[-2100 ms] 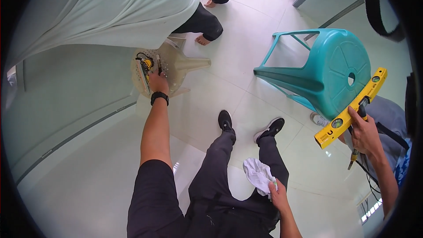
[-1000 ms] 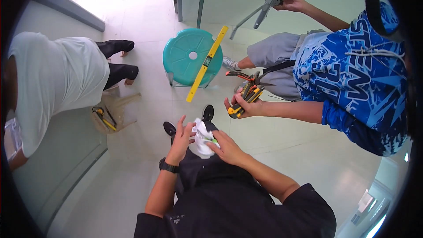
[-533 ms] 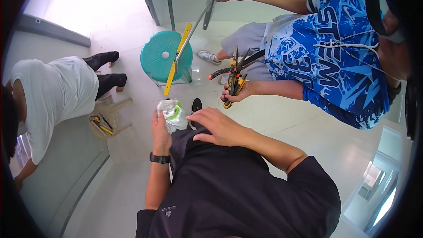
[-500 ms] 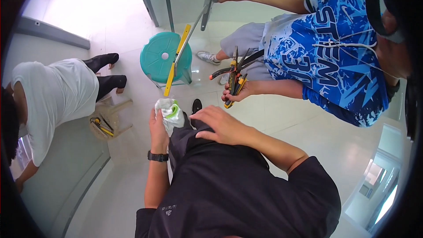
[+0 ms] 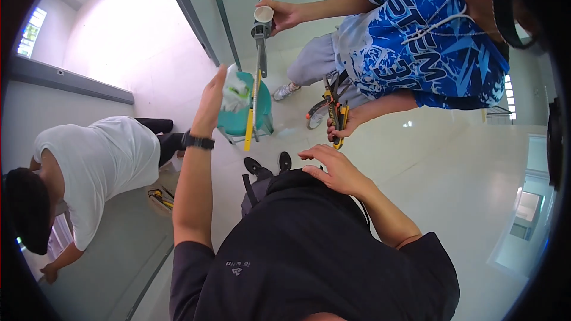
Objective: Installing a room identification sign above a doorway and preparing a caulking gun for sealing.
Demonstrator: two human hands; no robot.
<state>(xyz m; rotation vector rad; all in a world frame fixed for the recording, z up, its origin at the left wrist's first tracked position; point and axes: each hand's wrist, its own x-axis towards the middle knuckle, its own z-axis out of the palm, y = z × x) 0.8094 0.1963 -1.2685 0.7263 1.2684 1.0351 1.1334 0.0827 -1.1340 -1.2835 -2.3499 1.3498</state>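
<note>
My left hand (image 5: 209, 102) reaches forward and grips a crumpled white cloth with green edging (image 5: 237, 92), perhaps a work glove. The cloth hangs in front of a round teal plastic stool (image 5: 232, 120). My right hand (image 5: 334, 169) holds nothing; its fingers are stretched out and apart in front of my waist. Just beyond it, a co-worker's hand (image 5: 345, 125) holds several pliers (image 5: 338, 113) with orange, yellow and black handles. The co-worker's other hand (image 5: 284, 16) holds a white roll or cup (image 5: 263, 14) and a grey tool with a long thin rod (image 5: 260, 38).
A yellow bar (image 5: 248, 125) passes by the stool. At the left, a second person in a white shirt (image 5: 104, 166) bends beside a small stool bearing hand tools (image 5: 162, 198). A dark upright bar (image 5: 225, 21) stands against the far wall, near a grey-framed doorway (image 5: 189, 12).
My left hand has moved forward with the cloth, from near my waist to over the stool. My right hand has barely moved. The view has shifted, and the co-worker's roll appears further left.
</note>
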